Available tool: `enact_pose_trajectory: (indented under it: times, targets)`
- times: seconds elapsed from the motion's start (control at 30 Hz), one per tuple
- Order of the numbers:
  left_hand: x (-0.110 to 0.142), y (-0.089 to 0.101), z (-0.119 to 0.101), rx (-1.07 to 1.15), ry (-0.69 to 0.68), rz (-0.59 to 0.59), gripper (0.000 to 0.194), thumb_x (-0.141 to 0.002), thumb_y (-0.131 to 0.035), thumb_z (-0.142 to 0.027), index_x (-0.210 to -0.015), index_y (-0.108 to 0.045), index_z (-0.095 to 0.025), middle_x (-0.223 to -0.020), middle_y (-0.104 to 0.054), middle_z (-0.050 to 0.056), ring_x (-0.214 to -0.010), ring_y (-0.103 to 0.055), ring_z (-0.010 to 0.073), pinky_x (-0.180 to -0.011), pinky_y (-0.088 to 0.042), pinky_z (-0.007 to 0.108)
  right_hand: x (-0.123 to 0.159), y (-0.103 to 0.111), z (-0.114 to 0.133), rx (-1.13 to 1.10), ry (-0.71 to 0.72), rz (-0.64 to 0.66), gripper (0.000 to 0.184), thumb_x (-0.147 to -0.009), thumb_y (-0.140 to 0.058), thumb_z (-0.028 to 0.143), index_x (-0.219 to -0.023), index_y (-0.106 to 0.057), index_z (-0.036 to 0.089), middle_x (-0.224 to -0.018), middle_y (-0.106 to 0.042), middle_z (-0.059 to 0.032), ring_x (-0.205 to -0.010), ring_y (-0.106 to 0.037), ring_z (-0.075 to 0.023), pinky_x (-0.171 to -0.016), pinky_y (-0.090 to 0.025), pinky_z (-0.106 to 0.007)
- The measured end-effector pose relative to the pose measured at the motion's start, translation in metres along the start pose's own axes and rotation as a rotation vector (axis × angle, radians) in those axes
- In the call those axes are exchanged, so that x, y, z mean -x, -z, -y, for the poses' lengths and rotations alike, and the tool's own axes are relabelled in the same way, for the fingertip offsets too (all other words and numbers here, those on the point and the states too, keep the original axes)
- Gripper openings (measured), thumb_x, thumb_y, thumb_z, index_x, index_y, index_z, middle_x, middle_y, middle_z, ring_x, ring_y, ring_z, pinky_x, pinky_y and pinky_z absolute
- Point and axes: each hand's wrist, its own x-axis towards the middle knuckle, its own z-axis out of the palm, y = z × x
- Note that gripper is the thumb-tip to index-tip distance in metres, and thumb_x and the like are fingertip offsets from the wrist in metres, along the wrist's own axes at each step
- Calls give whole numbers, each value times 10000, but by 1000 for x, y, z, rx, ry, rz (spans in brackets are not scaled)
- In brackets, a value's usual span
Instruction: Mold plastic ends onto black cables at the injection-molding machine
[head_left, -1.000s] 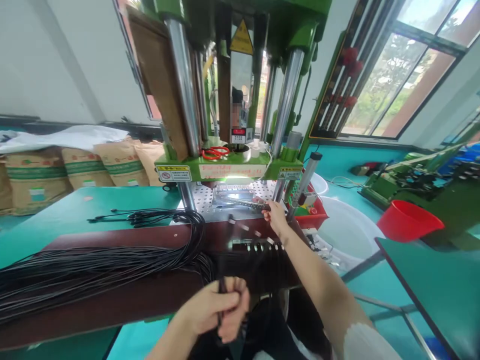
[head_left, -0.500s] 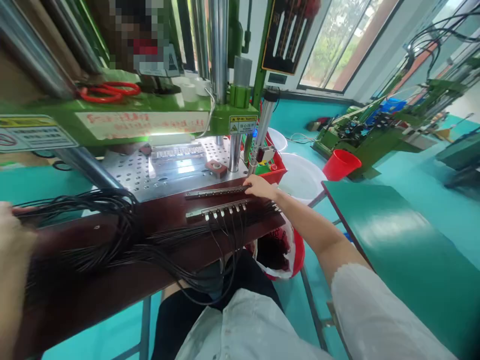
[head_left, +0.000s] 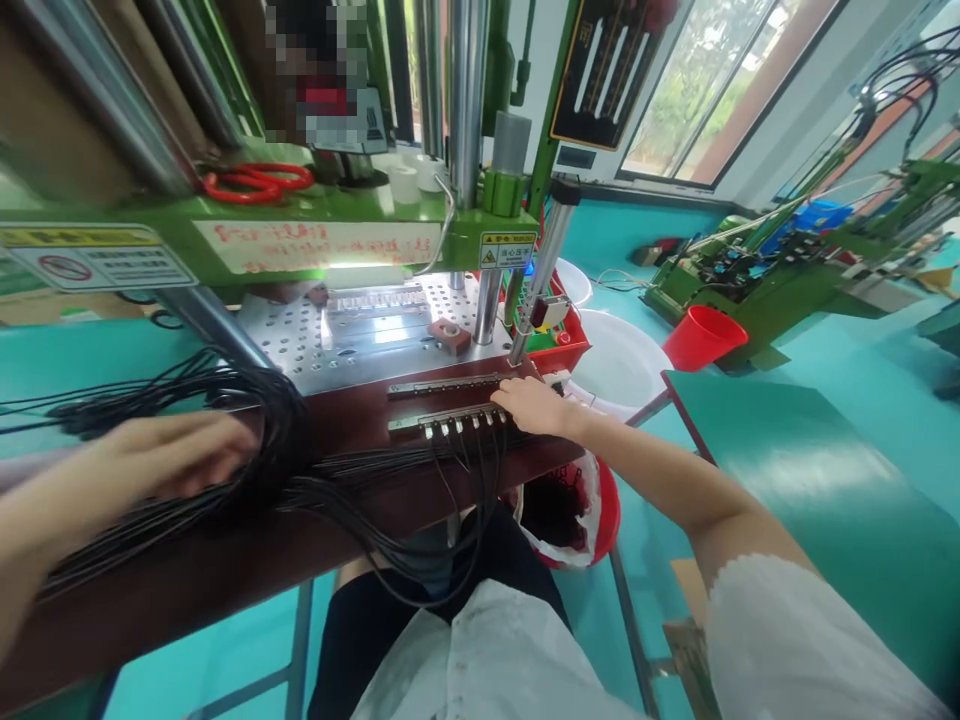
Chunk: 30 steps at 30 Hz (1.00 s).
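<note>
My right hand (head_left: 534, 405) rests palm down at the right end of a metal strip (head_left: 450, 419) that carries several cable plugs, on the dark red bench (head_left: 247, 560); its fingers lie flat. A second bare metal strip (head_left: 442, 385) lies just behind it. My left hand (head_left: 176, 458) is blurred and reaches over a thick bundle of black cables (head_left: 285, 450) on the left of the bench, fingers stretched toward it. Black cables hang from the strip down toward my lap.
A green press (head_left: 300, 240) with steel columns stands over a perforated metal plate (head_left: 352, 335). Red scissors (head_left: 255, 182) lie on its ledge. A red bin with a bag (head_left: 600, 510) sits under the bench's right end; white tubs (head_left: 622, 365), a red bucket (head_left: 701, 335) and a green table (head_left: 810, 500) lie beyond.
My left hand has come in from the left edge onto the cable bundle. My right hand has slid from the rear strip to the front strip's right end. The view shifted slightly right.
</note>
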Motion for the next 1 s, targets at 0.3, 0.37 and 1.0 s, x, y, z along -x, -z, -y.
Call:
enact_pose_trajectory:
  times: [0.3, 0.37, 1.0]
  targets:
    - [36, -146, -62, 359, -218, 357, 629, -700, -588, -464, -1233, -409, -182, -1172, -524, 115, -943, -536, 196, -799, -451, 314, -22, 47, 2, -34, -100, 50, 260, -672, -493, 98, -896, -607, 163, -945, -615, -123, -852, -583, -272, -630, -404, -302]
    - [24, -160, -61, 526, -179, 294, 691, -665, -635, -438, -1231, -383, -131, -1185, -514, 161, -962, -545, 207, -817, -448, 318, -26, 56, 0, -72, -154, 23, 255, -652, -498, 98, -869, -610, 169, -900, -634, -107, -822, -585, -265, -610, -385, -289]
    - [-88, -156, -113, 1117, 70, 686, 336, -655, -692, -367, -861, -569, -133, -741, -692, 102, -670, -666, 224, -575, -469, 288, -142, 79, -35, -511, -270, -188, 215, -635, -587, 43, -795, -652, 171, -785, -641, 3, -778, -573, -160, -619, -397, -219]
